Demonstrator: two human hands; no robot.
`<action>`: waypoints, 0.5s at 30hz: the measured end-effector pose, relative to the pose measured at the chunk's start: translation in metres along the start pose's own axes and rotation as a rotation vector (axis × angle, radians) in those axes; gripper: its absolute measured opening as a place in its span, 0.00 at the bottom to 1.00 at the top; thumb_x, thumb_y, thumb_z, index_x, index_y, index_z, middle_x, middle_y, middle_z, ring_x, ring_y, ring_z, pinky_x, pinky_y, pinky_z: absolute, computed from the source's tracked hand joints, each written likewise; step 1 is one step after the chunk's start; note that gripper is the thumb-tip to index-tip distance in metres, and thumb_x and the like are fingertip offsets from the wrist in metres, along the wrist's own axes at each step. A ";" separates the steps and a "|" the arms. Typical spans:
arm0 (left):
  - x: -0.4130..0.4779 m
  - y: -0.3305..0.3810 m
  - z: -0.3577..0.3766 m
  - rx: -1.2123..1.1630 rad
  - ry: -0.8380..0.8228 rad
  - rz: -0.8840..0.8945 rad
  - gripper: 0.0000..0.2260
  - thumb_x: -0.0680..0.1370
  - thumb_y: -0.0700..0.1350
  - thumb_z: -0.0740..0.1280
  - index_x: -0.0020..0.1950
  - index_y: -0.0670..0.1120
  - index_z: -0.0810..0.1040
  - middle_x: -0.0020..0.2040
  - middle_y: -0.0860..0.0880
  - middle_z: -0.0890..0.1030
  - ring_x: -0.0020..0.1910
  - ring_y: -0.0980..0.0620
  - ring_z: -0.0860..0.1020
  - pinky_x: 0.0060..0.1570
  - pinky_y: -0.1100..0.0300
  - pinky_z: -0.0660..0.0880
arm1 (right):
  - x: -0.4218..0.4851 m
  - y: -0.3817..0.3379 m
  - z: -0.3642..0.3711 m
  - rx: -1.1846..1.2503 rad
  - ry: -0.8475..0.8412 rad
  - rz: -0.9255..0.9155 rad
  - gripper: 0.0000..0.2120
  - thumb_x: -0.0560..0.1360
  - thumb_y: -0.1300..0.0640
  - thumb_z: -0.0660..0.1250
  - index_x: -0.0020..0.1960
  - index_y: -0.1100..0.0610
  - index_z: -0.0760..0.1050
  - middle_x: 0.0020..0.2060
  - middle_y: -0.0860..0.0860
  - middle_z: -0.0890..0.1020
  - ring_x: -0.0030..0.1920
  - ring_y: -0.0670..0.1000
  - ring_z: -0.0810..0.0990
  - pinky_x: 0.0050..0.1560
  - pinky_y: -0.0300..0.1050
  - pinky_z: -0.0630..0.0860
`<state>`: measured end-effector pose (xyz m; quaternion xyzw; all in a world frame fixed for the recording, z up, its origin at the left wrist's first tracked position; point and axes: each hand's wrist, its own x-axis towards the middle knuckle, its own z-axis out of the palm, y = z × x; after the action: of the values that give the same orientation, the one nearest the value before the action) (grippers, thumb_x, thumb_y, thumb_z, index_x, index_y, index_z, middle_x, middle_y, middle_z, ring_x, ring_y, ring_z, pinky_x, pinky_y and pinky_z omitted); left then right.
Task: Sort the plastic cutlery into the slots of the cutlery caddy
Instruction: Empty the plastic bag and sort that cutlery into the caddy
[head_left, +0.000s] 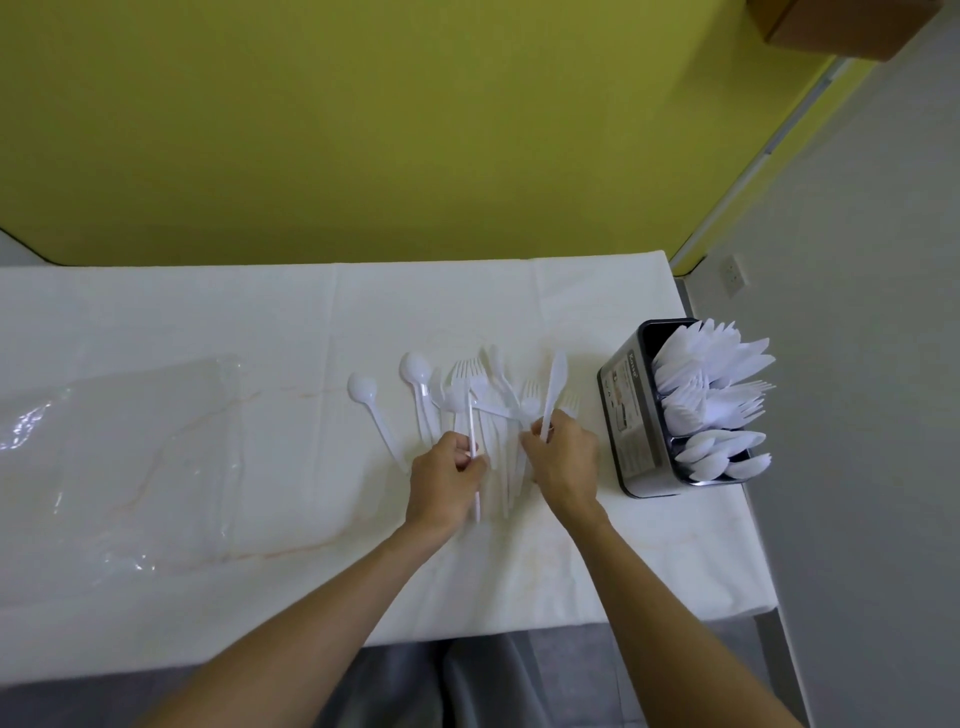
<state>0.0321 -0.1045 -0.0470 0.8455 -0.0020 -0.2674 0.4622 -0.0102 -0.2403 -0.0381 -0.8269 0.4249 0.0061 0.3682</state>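
Your white-clothed table (208, 312) shows open cloth along its far edge. The black cutlery caddy (623, 415) stands at the right edge, loose white plastic cutlery (493, 384) mid-table. Your left hand (447, 478) grips a white utensil (471, 421), your right hand (563, 457) a white plastic knife (553, 384).

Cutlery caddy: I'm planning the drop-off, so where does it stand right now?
In the head view the cutlery caddy stands near the table's right edge, just right of the right hand and the loose cutlery pile.

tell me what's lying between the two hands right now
In the head view, white handles of the loose cutlery pile lie between the left hand and the right hand, so that stretch is not bare.
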 end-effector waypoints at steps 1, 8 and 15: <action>-0.002 0.001 0.002 0.007 -0.010 -0.003 0.05 0.75 0.44 0.70 0.47 0.44 0.78 0.35 0.50 0.82 0.40 0.50 0.82 0.47 0.54 0.80 | 0.001 0.000 -0.001 -0.063 0.008 -0.048 0.05 0.76 0.56 0.68 0.49 0.57 0.76 0.39 0.52 0.82 0.37 0.53 0.81 0.39 0.47 0.81; -0.009 -0.002 0.003 0.042 0.017 -0.050 0.08 0.74 0.46 0.72 0.44 0.42 0.78 0.35 0.47 0.82 0.39 0.48 0.83 0.40 0.60 0.76 | 0.009 -0.013 0.009 -0.313 -0.050 -0.212 0.08 0.79 0.54 0.62 0.54 0.58 0.71 0.44 0.55 0.81 0.44 0.56 0.79 0.40 0.45 0.74; -0.010 -0.010 -0.010 0.010 0.018 -0.046 0.08 0.74 0.44 0.72 0.44 0.40 0.77 0.31 0.50 0.78 0.36 0.48 0.82 0.47 0.51 0.81 | 0.007 -0.002 0.000 -0.173 -0.062 -0.125 0.08 0.79 0.54 0.63 0.53 0.59 0.72 0.42 0.54 0.80 0.39 0.54 0.79 0.39 0.48 0.79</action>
<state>0.0254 -0.0888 -0.0459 0.8500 0.0202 -0.2703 0.4516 -0.0046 -0.2447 -0.0391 -0.8799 0.3588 0.0453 0.3082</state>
